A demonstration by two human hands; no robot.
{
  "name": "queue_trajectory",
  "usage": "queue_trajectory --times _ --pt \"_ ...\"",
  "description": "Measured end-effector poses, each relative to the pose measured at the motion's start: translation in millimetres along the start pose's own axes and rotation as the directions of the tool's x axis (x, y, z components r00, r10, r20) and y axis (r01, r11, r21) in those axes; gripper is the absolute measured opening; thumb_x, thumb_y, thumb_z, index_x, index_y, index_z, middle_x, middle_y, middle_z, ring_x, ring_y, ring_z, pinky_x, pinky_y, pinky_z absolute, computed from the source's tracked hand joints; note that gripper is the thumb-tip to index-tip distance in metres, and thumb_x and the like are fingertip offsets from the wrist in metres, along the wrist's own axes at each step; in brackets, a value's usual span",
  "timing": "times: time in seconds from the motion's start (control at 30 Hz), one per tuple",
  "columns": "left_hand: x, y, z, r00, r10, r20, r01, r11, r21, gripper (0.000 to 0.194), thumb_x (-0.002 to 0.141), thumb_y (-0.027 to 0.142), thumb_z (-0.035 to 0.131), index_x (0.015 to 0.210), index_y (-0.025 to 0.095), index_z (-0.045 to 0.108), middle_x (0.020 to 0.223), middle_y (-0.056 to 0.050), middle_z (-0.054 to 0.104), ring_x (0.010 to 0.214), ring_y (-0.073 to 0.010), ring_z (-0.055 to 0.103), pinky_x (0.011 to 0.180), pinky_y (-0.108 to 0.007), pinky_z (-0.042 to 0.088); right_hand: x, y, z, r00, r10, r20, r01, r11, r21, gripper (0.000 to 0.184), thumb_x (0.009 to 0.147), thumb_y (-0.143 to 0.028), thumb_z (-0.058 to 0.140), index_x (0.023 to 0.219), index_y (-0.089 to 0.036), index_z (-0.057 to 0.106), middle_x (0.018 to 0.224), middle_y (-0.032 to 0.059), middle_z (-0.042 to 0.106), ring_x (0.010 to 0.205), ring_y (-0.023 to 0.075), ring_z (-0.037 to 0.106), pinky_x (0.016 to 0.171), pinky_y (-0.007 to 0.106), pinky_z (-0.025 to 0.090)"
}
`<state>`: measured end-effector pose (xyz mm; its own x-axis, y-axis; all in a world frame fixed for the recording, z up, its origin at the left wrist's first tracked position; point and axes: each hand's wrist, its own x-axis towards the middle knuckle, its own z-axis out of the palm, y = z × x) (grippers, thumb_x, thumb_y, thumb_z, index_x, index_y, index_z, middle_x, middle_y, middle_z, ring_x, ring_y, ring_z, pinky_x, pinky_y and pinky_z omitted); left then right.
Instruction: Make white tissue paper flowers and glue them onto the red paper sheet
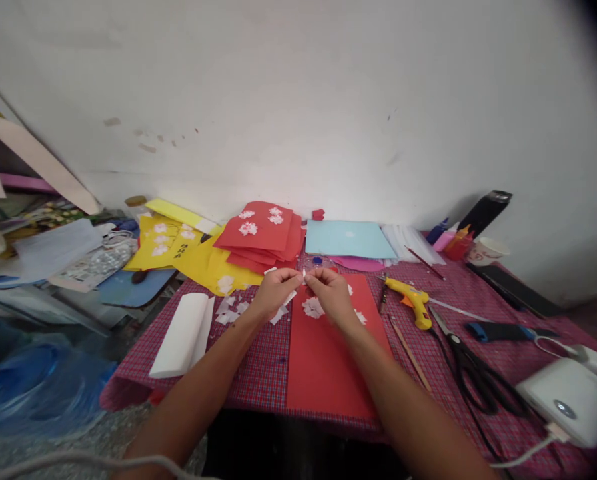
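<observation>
Over the top of a red paper sheet (335, 373), my left hand (277, 288) and my right hand (331, 293) meet fingertip to fingertip. Between them is a tiny white paper piece (304, 273), pinched from both sides. White paper flowers (312, 307) lie on the red sheet, partly hidden by my right hand. Under and beside my left hand, small white paper scraps (227, 315) are scattered on the checked tablecloth (258, 373). A folded white paper (182, 337) rests farther left.
At the back are red sheets with flowers (263, 233), yellow sheets (198, 260) and light blue paper (348, 239). To the right lie a yellow glue gun (412, 298), black scissors (473, 373), a blue-black cutter (501, 332) and a white box (571, 400). A dark flask (484, 213) leans near a paper cup (487, 251).
</observation>
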<state>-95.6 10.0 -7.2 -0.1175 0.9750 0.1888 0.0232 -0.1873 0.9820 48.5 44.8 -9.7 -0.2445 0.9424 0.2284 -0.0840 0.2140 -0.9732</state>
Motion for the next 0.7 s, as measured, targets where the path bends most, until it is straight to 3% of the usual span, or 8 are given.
queue_trajectory --times 0.43,0.7 --pt "1.5 -1.9 -1.7 1.0 0.025 -0.001 -0.025 0.999 0.025 0.027 0.081 0.038 0.062 0.065 0.016 0.062 0.065 -0.001 0.058 0.064 -0.0127 0.05 0.063 -0.025 0.038 -0.1 -1.9 -0.1 0.998 0.061 0.018 -0.061 0.997 0.039 0.019 0.075 -0.036 0.067 0.07 -0.019 0.064 0.056 -0.0014 0.06 0.051 0.0131 0.052 0.051 0.025 0.038" --pt "-0.2 2.8 -2.8 0.997 -0.074 0.008 0.074 0.997 -0.021 0.024 0.079 0.035 0.063 0.065 0.015 0.062 0.062 0.002 0.056 0.055 -0.0093 0.044 0.055 -0.023 0.033 -1.0 -7.0 -0.4 0.993 0.112 0.039 -0.115 0.992 0.058 0.019 0.075 -0.035 0.069 0.068 -0.018 0.062 0.056 -0.0022 0.059 0.051 0.0121 0.051 0.052 0.025 0.039"
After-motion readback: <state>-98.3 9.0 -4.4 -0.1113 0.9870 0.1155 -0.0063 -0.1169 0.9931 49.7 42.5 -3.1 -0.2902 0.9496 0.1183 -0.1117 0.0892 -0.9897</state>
